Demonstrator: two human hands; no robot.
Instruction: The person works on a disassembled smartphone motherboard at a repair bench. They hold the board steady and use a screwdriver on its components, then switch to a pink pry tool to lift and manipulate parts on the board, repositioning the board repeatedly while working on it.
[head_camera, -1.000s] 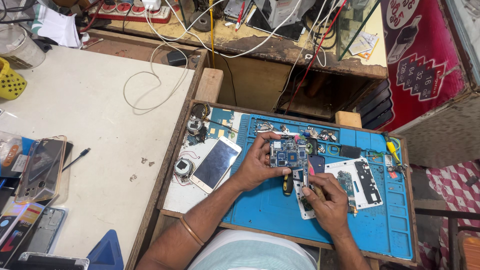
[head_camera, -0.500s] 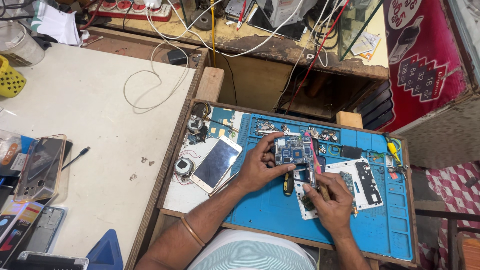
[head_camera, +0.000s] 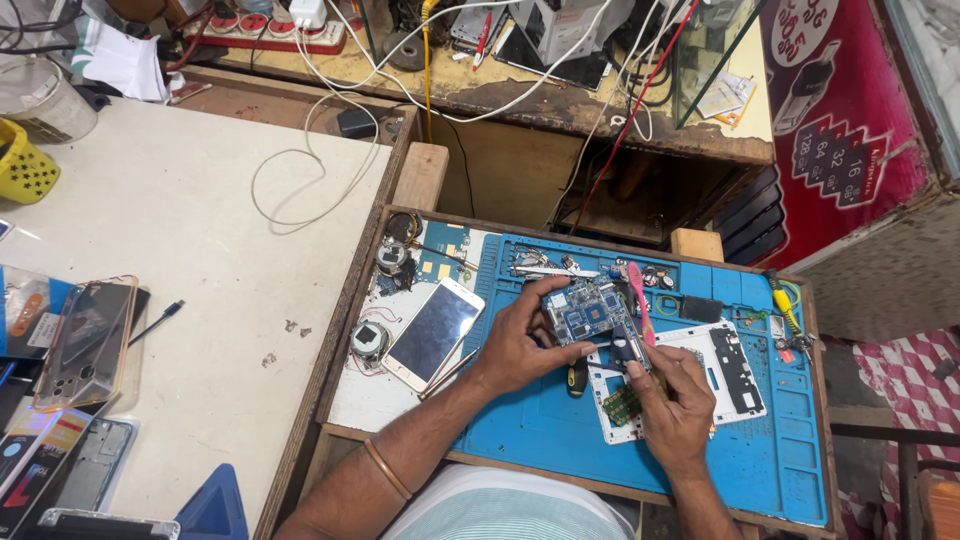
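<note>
Circuit board (head_camera: 583, 312) held over the work mat (head_camera: 770, 460), between left hand (head_camera: 520, 345) and right hand (head_camera: 672, 405). Phone (head_camera: 432, 333) lies left of the mat. Frame (head_camera: 725, 372) lies right of the hands, on the mat.

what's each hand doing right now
left hand: closed on the blue circuit board
right hand: closed on a pink-handled brush

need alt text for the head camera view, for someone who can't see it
Seen from above, a person's left hand holds a small blue circuit board over a blue repair mat, while the right hand works a pink-handled brush against it. A white phone lies screen-up to the left, a white phone frame to the right.
</note>
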